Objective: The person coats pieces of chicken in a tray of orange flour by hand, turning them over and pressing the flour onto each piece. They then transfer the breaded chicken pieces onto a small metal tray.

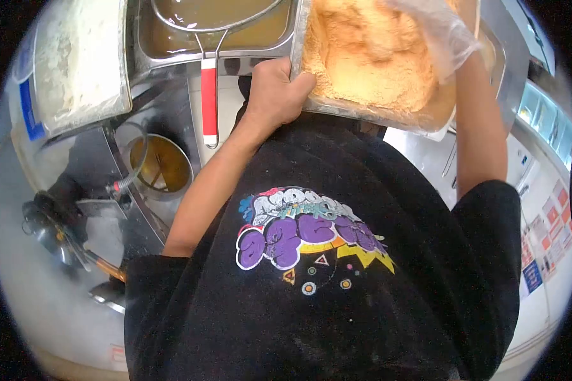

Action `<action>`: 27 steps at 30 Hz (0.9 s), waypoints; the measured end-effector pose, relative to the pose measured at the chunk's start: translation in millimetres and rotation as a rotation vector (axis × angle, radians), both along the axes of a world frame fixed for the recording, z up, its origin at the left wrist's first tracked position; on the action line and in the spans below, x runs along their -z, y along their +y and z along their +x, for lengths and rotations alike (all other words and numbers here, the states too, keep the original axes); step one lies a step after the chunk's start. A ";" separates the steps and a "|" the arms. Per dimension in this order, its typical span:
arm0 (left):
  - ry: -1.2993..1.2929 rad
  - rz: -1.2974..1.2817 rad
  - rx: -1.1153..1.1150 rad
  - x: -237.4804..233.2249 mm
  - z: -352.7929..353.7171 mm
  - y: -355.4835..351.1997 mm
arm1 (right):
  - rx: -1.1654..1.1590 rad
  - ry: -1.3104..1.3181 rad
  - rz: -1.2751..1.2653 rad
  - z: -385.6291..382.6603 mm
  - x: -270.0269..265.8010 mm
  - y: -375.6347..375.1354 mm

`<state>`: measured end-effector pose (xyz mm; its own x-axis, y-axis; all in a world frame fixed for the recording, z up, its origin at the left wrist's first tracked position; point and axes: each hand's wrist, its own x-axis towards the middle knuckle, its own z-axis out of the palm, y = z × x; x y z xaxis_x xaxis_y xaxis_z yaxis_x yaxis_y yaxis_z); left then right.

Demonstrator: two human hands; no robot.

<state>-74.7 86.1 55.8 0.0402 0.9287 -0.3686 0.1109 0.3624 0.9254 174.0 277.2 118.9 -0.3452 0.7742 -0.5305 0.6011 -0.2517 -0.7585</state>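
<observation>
My left hand (278,92) grips the near left corner of a metal tray (356,115), its thumb over the rim. Orange-tinted, flour-like powder (388,82) fills the tray, with darker lumpy pieces blurred in the middle. Over the right side of the powder is my right hand (442,28), in a clear plastic glove and smeared by motion. Its fingers cannot be made out. Left of the tray, a strainer (210,101) with a red handle rests across a metal pan of yellowish liquid (260,43).
A tray of white powder (76,63) stands at the far left. Below it are a round pot (160,164) with brownish liquid, a hose (136,181) with a red fitting, and a wok-like pan (51,238). Papers (546,235) hang on the right wall.
</observation>
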 end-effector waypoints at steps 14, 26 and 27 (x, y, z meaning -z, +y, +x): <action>-0.026 -0.032 0.110 -1.3 -10.8 3.9 | -0.425 -1.180 0.230 -93.4 47.6 -41.7; -0.060 0.026 0.037 9.1 -6.2 -2.8 | -0.388 -0.997 0.341 -69.1 29.7 30.3; -0.054 0.037 0.019 8.3 -4.6 -2.1 | -0.421 -0.983 0.348 -68.1 22.2 18.9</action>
